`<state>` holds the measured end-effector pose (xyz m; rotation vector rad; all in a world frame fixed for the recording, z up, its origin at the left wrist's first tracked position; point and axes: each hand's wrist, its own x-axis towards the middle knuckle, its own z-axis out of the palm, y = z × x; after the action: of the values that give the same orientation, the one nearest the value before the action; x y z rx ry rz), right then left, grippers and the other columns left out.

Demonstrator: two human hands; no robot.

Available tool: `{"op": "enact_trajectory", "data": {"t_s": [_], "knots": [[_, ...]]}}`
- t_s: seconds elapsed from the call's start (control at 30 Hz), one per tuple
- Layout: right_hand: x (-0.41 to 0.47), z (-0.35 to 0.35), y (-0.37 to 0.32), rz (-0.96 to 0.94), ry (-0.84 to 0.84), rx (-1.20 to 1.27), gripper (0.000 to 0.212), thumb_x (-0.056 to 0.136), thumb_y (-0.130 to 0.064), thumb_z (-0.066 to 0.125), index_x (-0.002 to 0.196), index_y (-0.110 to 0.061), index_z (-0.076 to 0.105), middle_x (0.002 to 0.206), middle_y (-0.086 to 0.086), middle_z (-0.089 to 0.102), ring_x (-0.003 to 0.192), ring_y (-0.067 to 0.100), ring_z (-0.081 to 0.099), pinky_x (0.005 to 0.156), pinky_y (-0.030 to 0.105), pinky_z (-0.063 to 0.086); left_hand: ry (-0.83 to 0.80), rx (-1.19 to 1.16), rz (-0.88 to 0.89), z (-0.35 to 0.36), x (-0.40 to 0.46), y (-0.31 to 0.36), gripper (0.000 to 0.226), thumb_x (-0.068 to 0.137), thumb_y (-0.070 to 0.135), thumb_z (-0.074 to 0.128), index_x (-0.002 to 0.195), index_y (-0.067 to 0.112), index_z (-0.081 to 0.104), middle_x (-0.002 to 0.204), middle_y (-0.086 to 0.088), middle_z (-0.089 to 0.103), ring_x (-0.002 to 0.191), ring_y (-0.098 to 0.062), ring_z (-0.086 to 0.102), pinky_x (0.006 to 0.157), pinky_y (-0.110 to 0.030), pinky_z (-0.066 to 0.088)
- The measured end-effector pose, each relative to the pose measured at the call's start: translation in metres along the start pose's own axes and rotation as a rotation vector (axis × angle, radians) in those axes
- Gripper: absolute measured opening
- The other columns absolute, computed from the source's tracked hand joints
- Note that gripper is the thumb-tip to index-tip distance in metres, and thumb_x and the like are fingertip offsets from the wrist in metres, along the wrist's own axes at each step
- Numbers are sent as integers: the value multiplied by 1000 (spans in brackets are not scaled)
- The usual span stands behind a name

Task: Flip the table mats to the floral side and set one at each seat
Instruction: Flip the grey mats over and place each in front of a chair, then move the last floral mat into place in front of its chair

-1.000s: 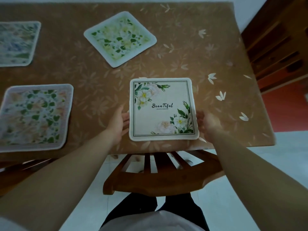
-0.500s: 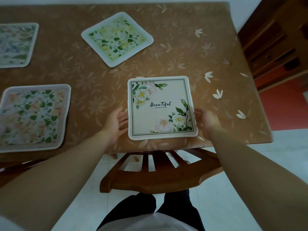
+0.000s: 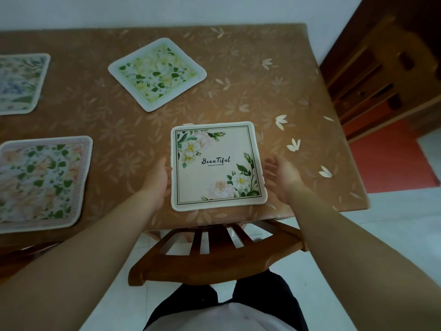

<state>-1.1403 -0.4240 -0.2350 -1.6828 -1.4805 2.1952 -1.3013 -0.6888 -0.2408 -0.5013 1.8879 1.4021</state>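
A square cream mat (image 3: 218, 164) printed with white flowers and the word "Beautiful" lies flat near the table's front edge, above a chair. My left hand (image 3: 158, 179) rests beside its left edge, fingers apart, touching or nearly touching the rim. My right hand (image 3: 282, 176) is open just right of the mat, a small gap from its edge. Three more floral mats lie on the table: a green-leaf one (image 3: 157, 74) turned like a diamond behind, a pink-and-green one (image 3: 40, 181) at the left, and a bluish one (image 3: 20, 83) at the far left.
The table carries a brown leaf-patterned cloth (image 3: 250, 91). A wooden chair back (image 3: 214, 256) stands between me and the table edge. A second chair (image 3: 21, 254) shows at the lower left. Dark wooden furniture (image 3: 386, 68) stands at the right, above a red floor strip.
My hands have let go of the "Beautiful" mat. The right hand has drawn slightly away from its edge and opened. The mat stays put.
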Motion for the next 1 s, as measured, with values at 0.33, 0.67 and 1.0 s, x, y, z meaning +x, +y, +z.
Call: {"op": "enact_trajectory", "data": {"t_s": [0.33, 0.67, 1.0], "knots": [[-50, -75, -70, -47, -90, 142, 40, 102, -49, 51, 117, -15, 67, 124, 10, 69, 114, 32, 64, 97, 47, 51, -26, -146, 130, 98, -73, 68, 51, 94, 59, 44, 104, 16, 69, 105, -3, 70, 96, -22, 66, 84, -43, 54], [-87, -308, -196, -298, -183, 207, 33, 104, -44, 51, 115, -19, 68, 116, 4, 73, 104, 25, 69, 86, 40, 53, -78, -319, 316, 353, -208, 98, 46, 101, 54, 41, 98, 17, 68, 102, -4, 68, 80, -18, 61, 65, -28, 51], [-53, -478, -239, -288, -153, 297, 39, 104, -47, 51, 124, -18, 67, 119, 5, 75, 106, 25, 71, 79, 39, 54, -140, -218, 365, 552, -258, 125, 44, 103, 48, 41, 100, 15, 69, 99, -3, 74, 84, -17, 68, 66, -32, 49]]}}
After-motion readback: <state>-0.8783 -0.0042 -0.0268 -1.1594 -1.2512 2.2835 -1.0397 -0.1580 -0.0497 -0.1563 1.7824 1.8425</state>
